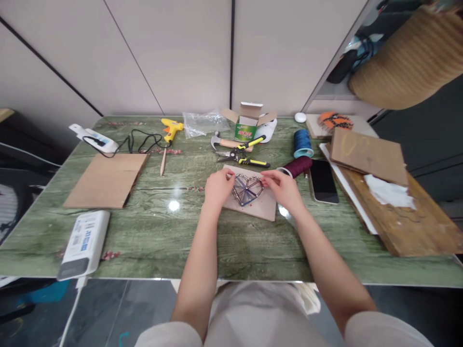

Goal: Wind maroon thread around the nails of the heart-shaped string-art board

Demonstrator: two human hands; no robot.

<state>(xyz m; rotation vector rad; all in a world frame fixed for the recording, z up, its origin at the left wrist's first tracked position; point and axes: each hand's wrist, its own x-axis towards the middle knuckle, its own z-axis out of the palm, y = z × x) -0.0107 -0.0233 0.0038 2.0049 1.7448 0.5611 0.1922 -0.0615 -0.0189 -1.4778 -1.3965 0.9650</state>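
Observation:
A heart outlined in nails and strung with dark thread [246,189] sits on a small pale board [265,208] in front of me. My left hand [219,187] is at the heart's left edge, thumb and fingers drawn together near the nails. On the opposite side, my right hand [283,189] pinches with thumb and forefinger by the upper right nails. Whatever lies between the fingertips of either hand is too small to make out. Just behind my right hand, a spool of maroon thread [298,166] lies on its side.
Behind the board lie yellow-black pliers [235,154], a hammer [216,140] and an opened green box [246,131]. Blue thread [302,142] and a phone [324,181] are at right, beside wooden boards [408,226]. Leftward are a glue gun [171,129], cardboard [106,180] and a power bank [87,243].

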